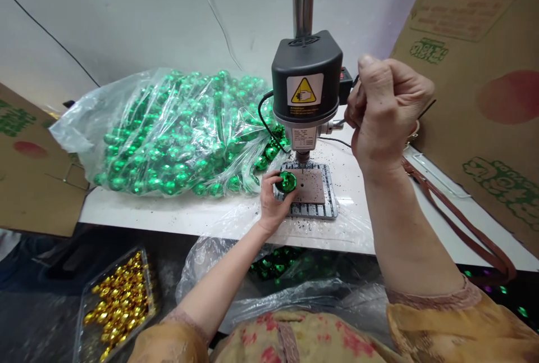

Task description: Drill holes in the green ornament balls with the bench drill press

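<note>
My left hand (274, 203) pinches a shiny green faceted ball (288, 182) between thumb and fingers, over the left part of the drill press base (314, 211). A brown board (314, 186) with a small hole lies on that base, just right of the ball. Above it hangs the black motor head of a small bench drill press (307, 71), with a yellow warning label. My right hand (385, 104) is closed around the feed lever (338, 124) on the head's right side; its fingers partly hide the lever.
A clear plastic bag (138, 127) full of green balls lies left of the drill. Below the table edge hangs another bag (236, 290) with green balls. A clear bin (82, 318) holds gold balls. Cardboard boxes (37, 183) stand either side; a brown strap (458, 225) lies right.
</note>
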Demonstrator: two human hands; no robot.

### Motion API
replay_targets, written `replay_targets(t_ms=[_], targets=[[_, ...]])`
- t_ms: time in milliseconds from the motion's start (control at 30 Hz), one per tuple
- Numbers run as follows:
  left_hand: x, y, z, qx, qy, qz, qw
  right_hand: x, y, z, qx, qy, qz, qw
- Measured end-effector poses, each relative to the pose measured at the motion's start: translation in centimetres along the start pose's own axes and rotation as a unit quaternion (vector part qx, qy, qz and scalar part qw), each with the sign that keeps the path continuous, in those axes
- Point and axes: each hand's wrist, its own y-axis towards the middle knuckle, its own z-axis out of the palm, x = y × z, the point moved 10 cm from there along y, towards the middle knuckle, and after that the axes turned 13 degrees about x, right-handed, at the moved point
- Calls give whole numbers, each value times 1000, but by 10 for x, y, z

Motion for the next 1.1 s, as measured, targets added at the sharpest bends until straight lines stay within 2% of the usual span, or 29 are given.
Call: replay_targets(t_ms=[300,700,1100], targets=[[-51,-14,-22,51,90,99,990,-2,0,-4,-17,16,-3,1000],[-73,-19,-33,38,101,83,991,-3,2,-4,-22,30,-18,999],[-113,-8,-55,18,93,90,991,-3,0,-5,-23,16,-23,999]])
